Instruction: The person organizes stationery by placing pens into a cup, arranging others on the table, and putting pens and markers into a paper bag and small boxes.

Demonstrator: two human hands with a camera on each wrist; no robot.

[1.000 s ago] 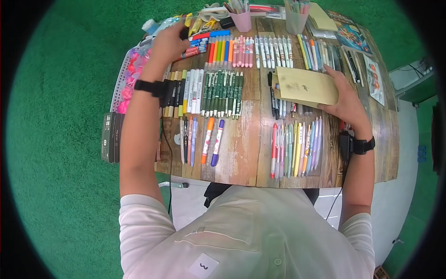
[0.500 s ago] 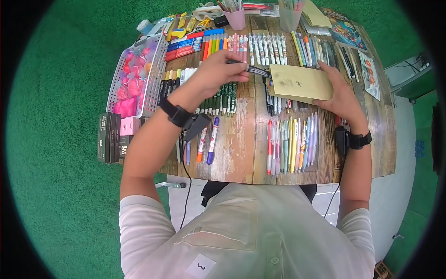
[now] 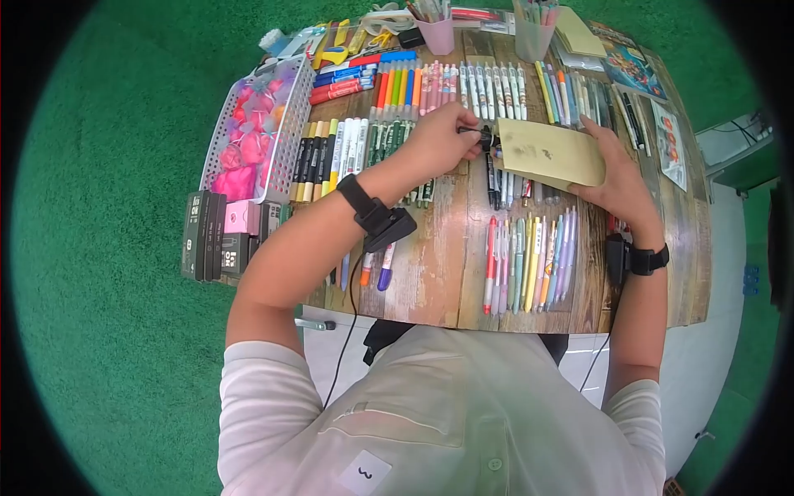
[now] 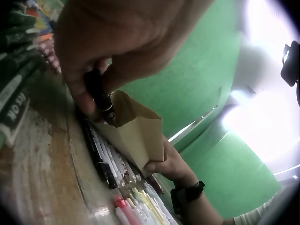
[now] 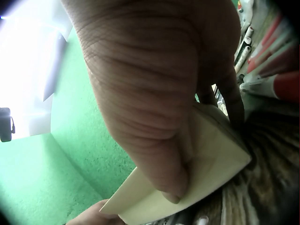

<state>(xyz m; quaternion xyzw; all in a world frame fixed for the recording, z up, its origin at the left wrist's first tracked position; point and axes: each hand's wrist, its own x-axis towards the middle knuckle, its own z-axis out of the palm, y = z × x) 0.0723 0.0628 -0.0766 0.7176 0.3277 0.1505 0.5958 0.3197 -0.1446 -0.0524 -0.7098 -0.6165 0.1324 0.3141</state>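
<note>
My right hand grips a tan kraft paper bag by its closed end, thumb on one edge and fingers on the other. The bag's open mouth faces left, above a row of pens. At that mouth, my left hand pinches a black marker between thumb and fingers. The marker's tip end reaches the zigzag-cut rim in the left wrist view. The right wrist view shows my right thumb pressed on the bag's side; the bag's inside is hidden there.
Rows of pens and markers cover the wooden table, including pastel pens and green pens. A white basket of pink items and several dark boxes stand at left. Pen cups stand at the back.
My left hand has moved from the markers at the back left, rightward to the bag's mouth, carrying the black marker. The right hand has stayed holding the bag.
</note>
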